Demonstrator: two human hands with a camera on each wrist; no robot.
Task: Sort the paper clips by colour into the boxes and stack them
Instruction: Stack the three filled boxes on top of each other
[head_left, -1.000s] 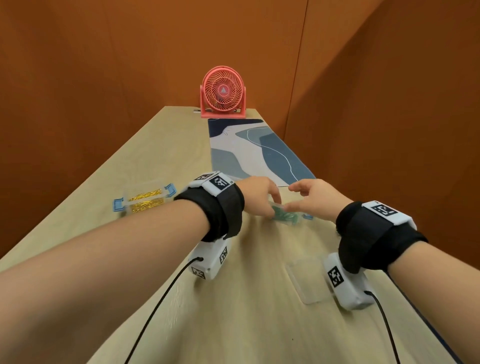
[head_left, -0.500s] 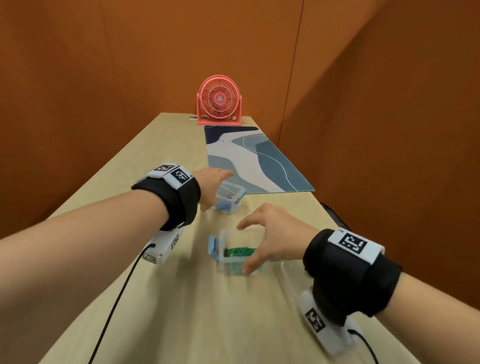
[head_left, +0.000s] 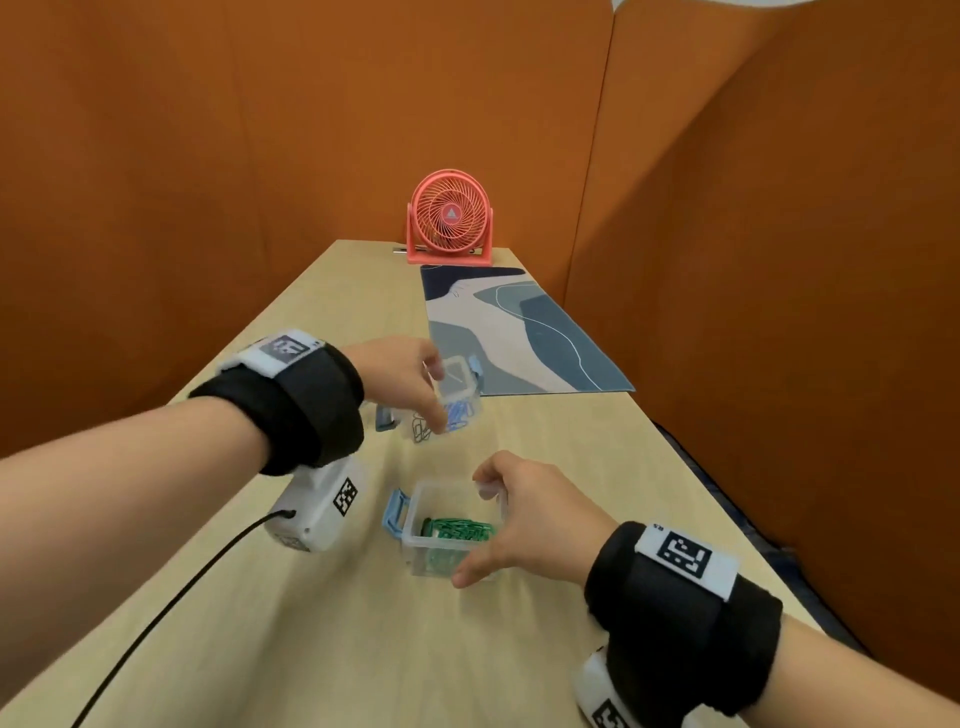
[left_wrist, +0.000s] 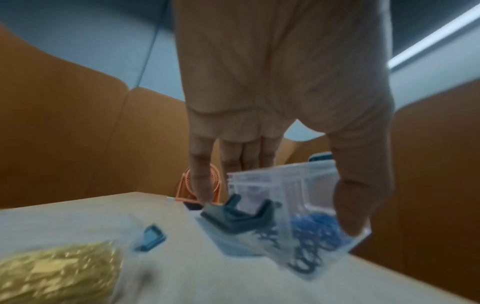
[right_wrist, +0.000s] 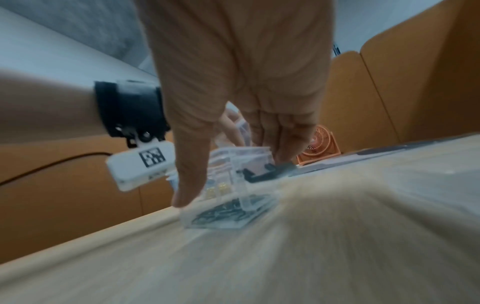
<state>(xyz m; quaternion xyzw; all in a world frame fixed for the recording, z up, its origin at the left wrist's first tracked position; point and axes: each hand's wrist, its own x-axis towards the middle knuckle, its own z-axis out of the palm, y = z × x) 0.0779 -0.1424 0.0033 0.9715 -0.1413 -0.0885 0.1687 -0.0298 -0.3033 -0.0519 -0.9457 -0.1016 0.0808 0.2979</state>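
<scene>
My left hand (head_left: 436, 397) grips a clear box of blue paper clips (head_left: 460, 410) from above and holds it tilted just over the table, thumb on one side and fingers on the other (left_wrist: 278, 205). The blue clips (left_wrist: 314, 228) lie heaped in its low corner. My right hand (head_left: 471, 527) holds a lidless clear box of green paper clips (head_left: 441, 558) on the table nearer me, thumb at the near wall and fingers over the far rim (right_wrist: 233, 180). A box of gold clips (left_wrist: 52, 273) lies blurred to the left, hidden behind my left arm in the head view.
A coral desk fan (head_left: 451, 218) stands at the far end of the long wooden table (head_left: 311, 649). A blue patterned mat (head_left: 519, 332) lies before it on the right. Orange partition walls close in on both sides. A black cable (head_left: 171, 597) trails from my left wrist.
My right hand has drawn the green clip box toward me and set it down. My left hand has taken hold of the blue clip box and tilted it up off the table.
</scene>
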